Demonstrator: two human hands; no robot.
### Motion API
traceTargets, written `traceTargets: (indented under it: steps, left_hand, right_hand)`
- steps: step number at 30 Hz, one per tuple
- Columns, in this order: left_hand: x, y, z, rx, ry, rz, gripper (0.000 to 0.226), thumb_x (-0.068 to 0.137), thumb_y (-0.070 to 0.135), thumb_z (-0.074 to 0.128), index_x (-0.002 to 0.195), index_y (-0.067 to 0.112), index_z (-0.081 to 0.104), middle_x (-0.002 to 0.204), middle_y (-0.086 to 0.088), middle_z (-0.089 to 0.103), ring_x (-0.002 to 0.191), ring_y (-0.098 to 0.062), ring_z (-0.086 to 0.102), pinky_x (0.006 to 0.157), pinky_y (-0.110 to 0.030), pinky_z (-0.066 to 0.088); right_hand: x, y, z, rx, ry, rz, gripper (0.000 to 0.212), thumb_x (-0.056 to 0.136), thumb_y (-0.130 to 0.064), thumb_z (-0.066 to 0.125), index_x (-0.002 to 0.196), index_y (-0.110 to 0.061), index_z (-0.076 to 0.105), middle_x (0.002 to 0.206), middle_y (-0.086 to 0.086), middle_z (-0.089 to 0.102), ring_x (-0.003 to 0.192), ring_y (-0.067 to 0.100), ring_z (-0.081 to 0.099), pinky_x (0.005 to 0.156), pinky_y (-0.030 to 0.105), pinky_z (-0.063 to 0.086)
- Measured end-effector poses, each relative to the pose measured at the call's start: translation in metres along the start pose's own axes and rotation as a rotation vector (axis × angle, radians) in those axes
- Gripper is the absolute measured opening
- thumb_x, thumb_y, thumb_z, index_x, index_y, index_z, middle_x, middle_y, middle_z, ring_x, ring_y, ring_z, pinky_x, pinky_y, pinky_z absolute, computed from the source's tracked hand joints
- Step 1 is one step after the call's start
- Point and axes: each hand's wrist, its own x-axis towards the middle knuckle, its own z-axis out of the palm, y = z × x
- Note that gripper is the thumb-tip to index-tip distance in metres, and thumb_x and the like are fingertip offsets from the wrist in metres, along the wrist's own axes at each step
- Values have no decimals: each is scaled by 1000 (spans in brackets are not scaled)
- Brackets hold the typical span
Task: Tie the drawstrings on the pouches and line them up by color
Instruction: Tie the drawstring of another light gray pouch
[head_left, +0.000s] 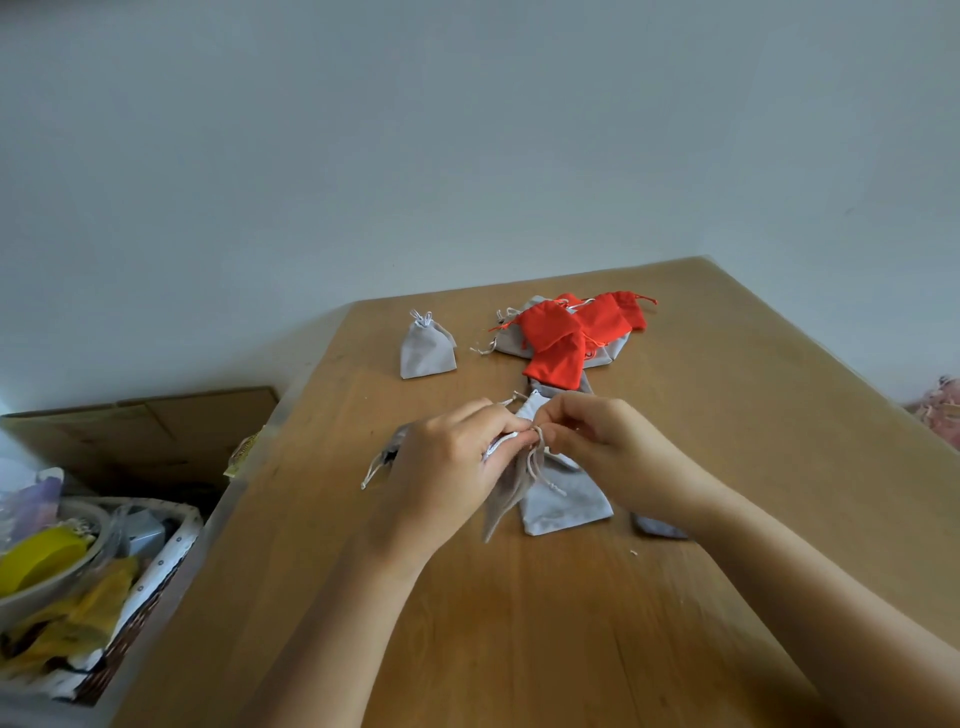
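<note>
One pouch (511, 486) (grey) between fingers (501, 422)

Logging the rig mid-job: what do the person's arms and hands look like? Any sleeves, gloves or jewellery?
Two bare hands, no gloves. The left hand and right hand show no rings. The left forearm and right forearm are uncovered down to the picture's lower edge: no sleeve, watch, bracelet or marking is in view.
</note>
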Motion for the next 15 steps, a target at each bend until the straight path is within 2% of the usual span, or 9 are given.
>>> traceTargets:
  steps: [4, 7, 10, 12, 15]
  left_hand:
    - [0, -5, -10, 22, -72, -100, 26, 87, 34, 60, 71, 14, 65, 66, 11, 61, 56, -8, 51, 49, -23, 40]
    - [-1, 2, -13, -62, -174, -171, 22, 87, 34, 62, 73, 18, 63, 65, 15, 56, 59, -5, 50, 53, -14, 35]
    - [-1, 11, -13, -167, -212, -227, 16, 85, 27, 65, 72, 17, 64, 62, 12, 57, 59, -5, 51, 55, -8, 31]
    - [0, 11, -14, -215, -194, -264, 15, 85, 27, 66, 72, 19, 64, 62, 10, 59, 58, -7, 53, 52, -10, 33]
    - [0, 9, -14, -224, -173, -290, 17, 86, 31, 64, 75, 19, 64, 64, 9, 62, 59, -14, 57, 52, -21, 41]
  right_hand:
    - [2, 6, -1, -259, 90, -80, 19, 98, -4, 47, 80, -11, 47, 75, -14, 46, 71, -2, 46, 65, 12, 36]
    - [4, 12, -5, -334, 82, -84, 17, 99, -5, 45, 82, -5, 47, 80, -3, 46, 71, 12, 41, 65, 14, 35]
    - [5, 16, 0, -449, 124, -153, 15, 93, -2, 43, 81, -12, 43, 83, 1, 43, 72, 20, 37, 64, 19, 31]
    - [4, 15, 1, -485, 141, -208, 15, 91, -4, 43, 82, -15, 40, 83, 0, 42, 71, 19, 35, 63, 21, 26]
    - [3, 14, -1, -370, 160, -164, 18, 95, -6, 46, 79, -15, 43, 80, -2, 46, 68, 11, 41, 63, 18, 32]
